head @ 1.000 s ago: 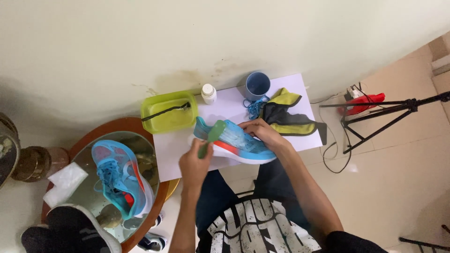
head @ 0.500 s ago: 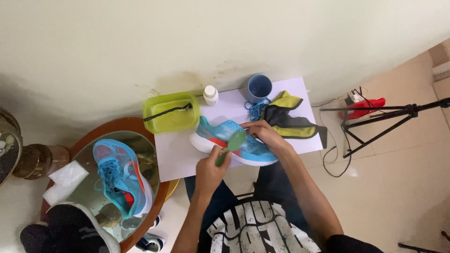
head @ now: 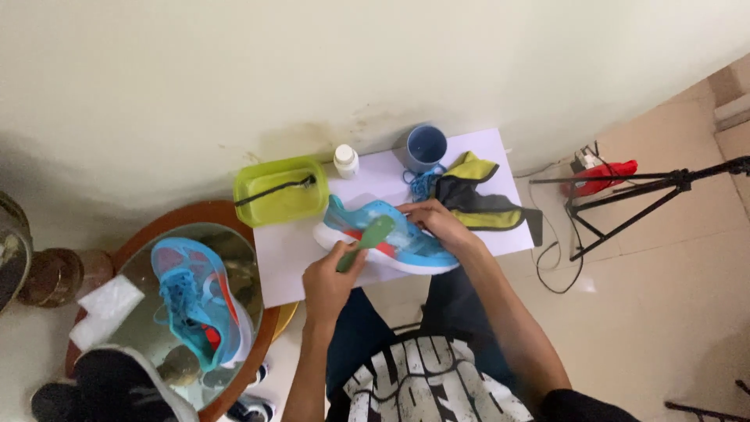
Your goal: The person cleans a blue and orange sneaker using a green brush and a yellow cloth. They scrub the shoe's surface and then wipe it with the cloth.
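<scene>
Holding a green brush (head: 367, 241) by its handle, the left hand (head: 328, 277) has its grip closed around it, and the brush head lies against the side of a blue shoe (head: 387, 238) with a white sole and an orange patch. The right hand (head: 437, 223) rests on the top of the shoe near its opening, fingers curled over it and steadying it; how firmly they clamp cannot be told. The shoe lies on its side on a white tabletop (head: 289, 262), toe toward the left. Behind it on the tabletop stand a lime green tub (head: 280, 190) with a dark strip lying across it, a small white bottle (head: 346, 160) and a blue cup (head: 427, 146). A yellow and grey cloth (head: 476, 195) lies just right of the shoe, with blue laces (head: 422, 184) bunched near the cup. To the left, a second blue shoe (head: 195, 301) sits on a round glass-topped table (head: 258, 344) beside a white sponge (head: 105, 309). A black tripod (head: 625, 199) stands on the floor to the right.
</scene>
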